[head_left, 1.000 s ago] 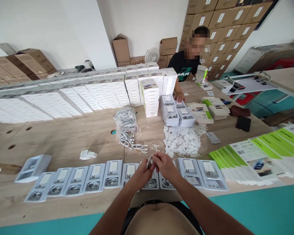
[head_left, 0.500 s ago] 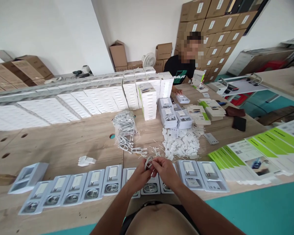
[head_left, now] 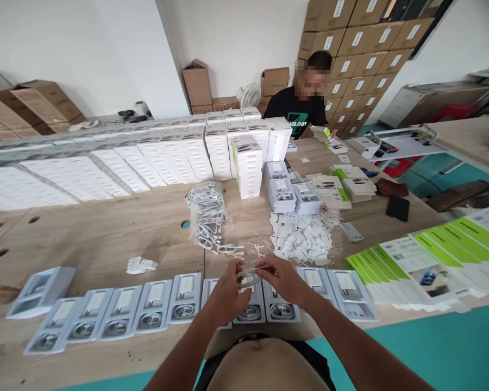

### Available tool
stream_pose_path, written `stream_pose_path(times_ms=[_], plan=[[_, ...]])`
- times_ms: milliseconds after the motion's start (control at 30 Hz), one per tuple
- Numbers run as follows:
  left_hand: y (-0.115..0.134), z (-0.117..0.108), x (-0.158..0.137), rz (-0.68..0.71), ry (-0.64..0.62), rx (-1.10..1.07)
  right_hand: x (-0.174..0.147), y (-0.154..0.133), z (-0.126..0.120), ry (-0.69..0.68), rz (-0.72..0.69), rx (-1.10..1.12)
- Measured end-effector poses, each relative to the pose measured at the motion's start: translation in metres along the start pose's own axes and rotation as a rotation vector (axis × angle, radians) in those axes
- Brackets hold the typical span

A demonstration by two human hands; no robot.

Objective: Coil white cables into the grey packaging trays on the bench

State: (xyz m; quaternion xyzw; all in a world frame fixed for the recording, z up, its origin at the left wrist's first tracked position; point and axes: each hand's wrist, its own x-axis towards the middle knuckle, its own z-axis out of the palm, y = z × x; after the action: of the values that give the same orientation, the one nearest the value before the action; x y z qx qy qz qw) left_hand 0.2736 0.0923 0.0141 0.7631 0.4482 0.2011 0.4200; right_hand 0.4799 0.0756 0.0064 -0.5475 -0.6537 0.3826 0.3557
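Between my hands is a coiled grey-white cable (head_left: 249, 278), held above the row of trays. My left hand (head_left: 227, 293) grips the coil's left side, thumb below it. The fingers of my right hand (head_left: 283, 278) pinch its upper right side. Beneath them lie white plastic trays; one tray (head_left: 281, 296) just below my right hand holds a coiled cable. To the left, another tray (head_left: 186, 296) carries a white charger above a coiled cable. The rightmost tray (head_left: 356, 296) has a charger, with no cable coil visible in its lower compartment.
A bag of cables (head_left: 207, 209) lies ahead, beside a heap of small white pieces (head_left: 301, 236). White boxes (head_left: 246, 168) are stacked behind. Green-and-white printed sleeves (head_left: 424, 260) fan out at right. A co-worker (head_left: 297, 108) sits across the table. Stacked empty trays (head_left: 43, 290) stand at far left.
The cable coil has turned flatter and lowered slightly between my hands. My right hand has shifted a little right. The co-worker's arm has drawn back from a tray across the table.
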Motion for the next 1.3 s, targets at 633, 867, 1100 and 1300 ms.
stream_pose_path(times_ms=[633, 867, 1100, 1300], plan=[[-0.027, 0.022, 0.003, -0.159, -0.031, 0.082, -0.003, -0.021, 0.013, -0.016, 0.037, -0.661], [-0.032, 0.033, 0.002, -0.118, 0.033, -0.014, -0.002, -0.006, 0.033, 0.092, 0.155, 0.135], [-0.036, 0.038, 0.004, -0.277, -0.076, -0.498, -0.013, 0.018, 0.057, 0.124, 0.358, 0.553], [-0.027, 0.04, 0.003, -0.258, -0.214, -0.377, -0.042, 0.023, 0.037, 0.339, 0.179, -0.007]])
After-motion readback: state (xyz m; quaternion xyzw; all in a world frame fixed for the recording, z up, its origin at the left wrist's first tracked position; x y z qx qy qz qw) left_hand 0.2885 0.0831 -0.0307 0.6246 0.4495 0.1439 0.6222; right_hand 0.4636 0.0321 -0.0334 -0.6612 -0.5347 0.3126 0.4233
